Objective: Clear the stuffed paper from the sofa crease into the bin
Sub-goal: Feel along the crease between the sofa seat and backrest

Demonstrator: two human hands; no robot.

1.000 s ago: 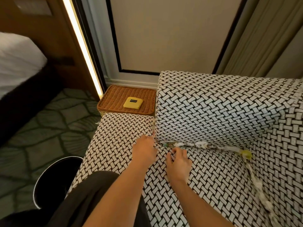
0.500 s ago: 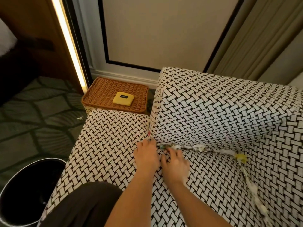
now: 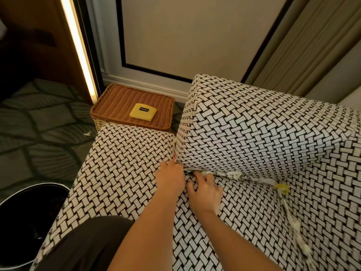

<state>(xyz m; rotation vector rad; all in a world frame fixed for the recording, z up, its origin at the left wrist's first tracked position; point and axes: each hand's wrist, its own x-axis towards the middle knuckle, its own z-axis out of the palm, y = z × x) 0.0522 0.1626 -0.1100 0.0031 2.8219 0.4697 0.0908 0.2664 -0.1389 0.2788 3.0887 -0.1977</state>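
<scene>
Crumpled paper [image 3: 234,174] is wedged along the crease between the black-and-white woven sofa seat [image 3: 125,173] and its back cushion, ending in a yellow scrap [image 3: 281,186]. More paper [image 3: 293,222] runs down the side crease on the right. My left hand [image 3: 171,178] rests at the crease's left corner with fingertips against a small scrap there. My right hand [image 3: 205,189] lies beside it, fingers spread, tips touching the paper's left end. Whether either hand grips paper is hidden. The black bin [image 3: 29,222] stands on the floor at lower left.
A wicker basket lid [image 3: 117,102] with a yellow pad [image 3: 143,114] on it sits behind the seat against the wall. A small paper scrap [image 3: 87,133] lies on the patterned carpet. My dark-clothed knee [image 3: 86,247] rests on the seat. Curtains hang at upper right.
My view has shifted right and closer to the sofa. Both hands have moved together to the crease's left corner; the right hand's fingers now reach the paper.
</scene>
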